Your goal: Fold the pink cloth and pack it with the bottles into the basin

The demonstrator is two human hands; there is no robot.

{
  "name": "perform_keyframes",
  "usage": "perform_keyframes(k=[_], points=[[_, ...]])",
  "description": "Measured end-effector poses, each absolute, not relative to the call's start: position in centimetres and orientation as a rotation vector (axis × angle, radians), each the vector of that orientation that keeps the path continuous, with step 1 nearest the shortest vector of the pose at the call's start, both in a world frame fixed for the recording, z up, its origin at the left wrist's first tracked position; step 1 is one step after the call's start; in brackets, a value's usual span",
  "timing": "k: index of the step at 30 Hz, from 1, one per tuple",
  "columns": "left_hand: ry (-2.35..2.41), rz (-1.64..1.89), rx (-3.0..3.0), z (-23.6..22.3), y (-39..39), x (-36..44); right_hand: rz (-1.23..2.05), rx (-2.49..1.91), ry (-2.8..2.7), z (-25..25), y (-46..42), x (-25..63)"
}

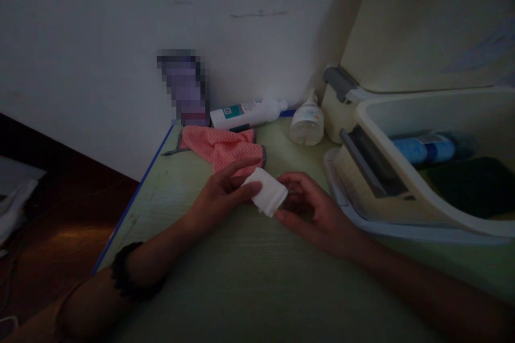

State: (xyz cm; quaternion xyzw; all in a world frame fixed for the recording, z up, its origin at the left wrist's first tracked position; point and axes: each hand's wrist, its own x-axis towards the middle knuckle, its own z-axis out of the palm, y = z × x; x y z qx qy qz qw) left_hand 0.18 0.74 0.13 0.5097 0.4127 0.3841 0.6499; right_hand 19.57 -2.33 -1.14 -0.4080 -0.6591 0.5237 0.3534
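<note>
A small, soft-looking white folded pad [265, 191], tissue or cloth, is held up above the table. My left hand [225, 188] grips its left side, thumb on the front face and fingers behind. At the pad's right edge, my right hand [311, 211] has its thumb near the lower corner and its fingers curled at the upper side, closed around that edge. Just behind my left hand lies a crumpled pink cloth [229, 147] with a dark checked border. A black band circles my left wrist.
Against the wall are a propped, blurred-out phone-like object [185, 88], a white bottle [247, 113] on its side and a clear pump bottle [307, 124]. A large open-lidded cream bin [370, 171] at right holds a blue item [426, 147]. The green table's [249, 289] left edge is blue.
</note>
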Motion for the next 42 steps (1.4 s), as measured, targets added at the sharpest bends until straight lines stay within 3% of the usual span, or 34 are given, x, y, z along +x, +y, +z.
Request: perform_keyframes(k=[15,31,42], points=[[0.890,0.608,1.315,0.2,0.9,0.0,1.288,-1.130,-1.663,-1.4,-2.3,19.2],[0.949,0.704,1.347,0.1,0.9,0.0,1.333,-1.085,-1.697,-1.5,-2.1,19.3],[0.943,0.576,1.405,0.3,0.8,0.0,1.208,-1.261,-1.882,-0.6,-2.4,19.0]])
